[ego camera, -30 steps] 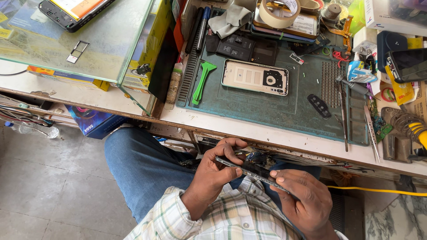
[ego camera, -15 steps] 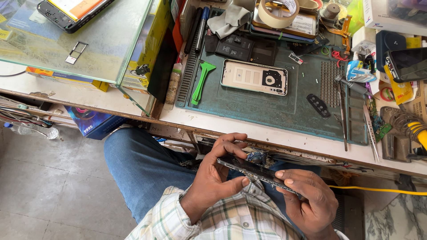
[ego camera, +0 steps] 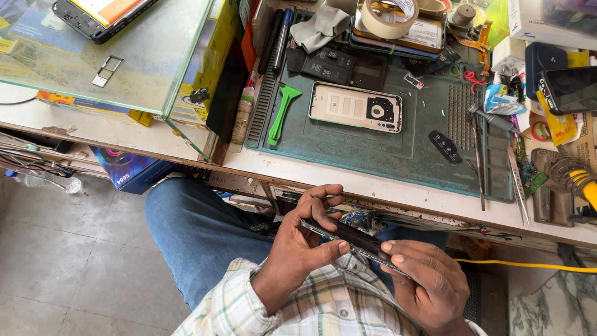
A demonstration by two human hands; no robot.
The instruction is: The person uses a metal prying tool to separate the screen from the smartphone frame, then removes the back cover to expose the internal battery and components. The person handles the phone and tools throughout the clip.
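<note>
1. Head view, the hands: the left hand (ego camera: 298, 249) and the right hand (ego camera: 429, 286) hold a thin dark phone (ego camera: 351, 239) between them, above the lap and just under the edge of the workbench (ego camera: 373, 186). The phone is seen edge-on and is tilted, its high end at 10 o'clock and its low end at 4 o'clock.
2. The fingers: the left thumb presses on the near edge and the left fingers curl over the far edge, so they pinch the phone. The right fingertips lie pressed together along the near edge.
3. To do this step well, in my judgement, the grip must stay on the edges only. The pressure should be even, because a thin body bends easily.
4. Head view, the bench: on the green work mat (ego camera: 385, 149), at 12 o'clock from the hands, lies a white back cover (ego camera: 356, 107). A green pry tool (ego camera: 281, 112) lies at its 9 o'clock and a roll of tape (ego camera: 388, 15) at 12 o'clock. Tweezers (ego camera: 517, 186) lie at the mat's right edge, well apart from the hands.
</note>
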